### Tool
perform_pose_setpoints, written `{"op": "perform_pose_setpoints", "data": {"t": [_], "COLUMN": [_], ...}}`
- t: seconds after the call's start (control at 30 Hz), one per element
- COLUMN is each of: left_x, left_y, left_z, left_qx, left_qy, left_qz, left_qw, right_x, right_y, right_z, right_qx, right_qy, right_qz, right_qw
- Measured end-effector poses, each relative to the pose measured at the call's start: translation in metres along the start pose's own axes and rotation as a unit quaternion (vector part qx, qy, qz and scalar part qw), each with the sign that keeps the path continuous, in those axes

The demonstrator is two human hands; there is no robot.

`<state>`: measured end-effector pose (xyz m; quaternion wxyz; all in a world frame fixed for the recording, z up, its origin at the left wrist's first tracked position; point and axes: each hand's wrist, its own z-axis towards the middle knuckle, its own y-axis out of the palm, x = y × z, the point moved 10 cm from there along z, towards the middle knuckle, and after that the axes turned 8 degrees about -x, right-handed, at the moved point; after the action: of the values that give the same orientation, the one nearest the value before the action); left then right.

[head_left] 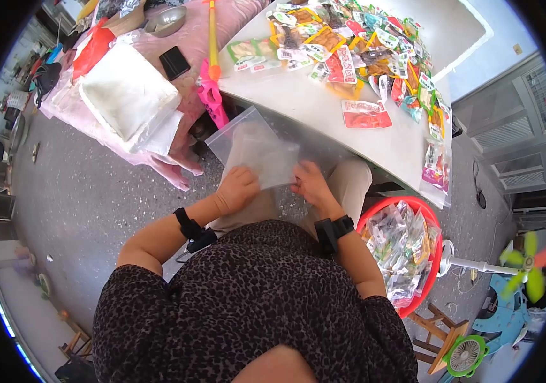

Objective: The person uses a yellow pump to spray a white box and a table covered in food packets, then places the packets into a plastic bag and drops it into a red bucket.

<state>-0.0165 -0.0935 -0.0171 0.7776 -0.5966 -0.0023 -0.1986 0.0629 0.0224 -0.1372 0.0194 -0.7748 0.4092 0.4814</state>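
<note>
A clear plastic bag (263, 150) is spread over my lap, between my hands. My left hand (238, 188) is closed on the bag's lower left part. At its right edge my right hand (311, 183) pinches the plastic. Nothing can be made out inside the bag. Beyond it, many small colourful food packets (365, 57) lie piled on the white table (298, 96). One red and white packet (367, 115) rests apart, nearer to me. Both wrists wear black bands.
A red basket (438, 255) full of packets stands at my right, near a green-bladed fan (528, 262). On the pink-covered table (203, 38) at the left are a white foam tray (129, 96), a black phone (174, 62) and a metal bowl (166, 21).
</note>
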Motion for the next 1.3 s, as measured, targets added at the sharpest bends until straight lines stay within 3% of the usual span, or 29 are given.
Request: {"op": "perform_pose_setpoints", "data": {"t": [0.07, 0.2, 0.3, 0.4, 0.5, 0.57, 0.73, 0.87, 1.03, 1.07, 1.17, 1.23, 1.3], "left_x": [-0.003, -0.033, -0.101, -0.151, -0.165, -0.179, -0.237, -0.3, -0.355, -0.368, -0.359, -0.279, -0.274], "left_y": [-0.006, -0.018, -0.027, -0.022, 0.023, -0.013, -0.105, -0.171, -0.209, -0.206, -0.205, -0.231, -0.227], "left_z": [0.001, -0.01, -0.039, -0.055, -0.061, -0.059, -0.1, -0.183, -0.258, -0.274, -0.273, -0.206, -0.157], "left_qx": [0.004, 0.056, 0.148, 0.177, 0.009, 0.12, 0.292, 0.385, 0.274, 0.285, 0.284, 0.237, 0.248], "left_qy": [-0.025, -0.167, -0.334, -0.421, -0.471, -0.437, -0.437, -0.481, -0.599, -0.612, -0.653, -0.678, -0.522], "left_qz": [-0.026, -0.075, -0.07, -0.172, -0.464, -0.45, -0.372, -0.243, 0.113, 0.118, 0.176, 0.276, 0.307], "left_qw": [0.999, 0.981, 0.928, 0.873, 0.75, 0.769, 0.765, 0.749, 0.744, 0.728, 0.679, 0.638, 0.756], "right_x": [0.004, 0.013, -0.003, -0.012, -0.014, -0.012, -0.01, -0.011, -0.009, -0.01, -0.023, -0.033, -0.046], "right_y": [-0.004, 0.003, 0.009, 0.009, 0.002, -0.008, -0.023, -0.028, -0.029, -0.03, -0.03, -0.035, -0.036], "right_z": [0.003, 0.017, 0.003, -0.003, -0.005, -0.008, -0.009, -0.011, -0.015, -0.016, -0.024, -0.029, -0.034], "right_qx": [0.047, -0.036, -0.038, -0.051, -0.038, -0.011, -0.021, -0.01, -0.028, -0.024, -0.027, -0.016, -0.003], "right_qy": [-0.017, -0.043, -0.065, -0.094, -0.095, -0.086, -0.105, -0.102, -0.098, -0.091, -0.12, -0.14, -0.169], "right_qz": [-0.011, -0.033, -0.054, -0.07, -0.069, -0.067, -0.043, -0.041, -0.045, -0.047, -0.032, -0.028, -0.031], "right_qw": [0.999, 0.998, 0.996, 0.992, 0.992, 0.994, 0.993, 0.994, 0.994, 0.994, 0.992, 0.99, 0.985]}}
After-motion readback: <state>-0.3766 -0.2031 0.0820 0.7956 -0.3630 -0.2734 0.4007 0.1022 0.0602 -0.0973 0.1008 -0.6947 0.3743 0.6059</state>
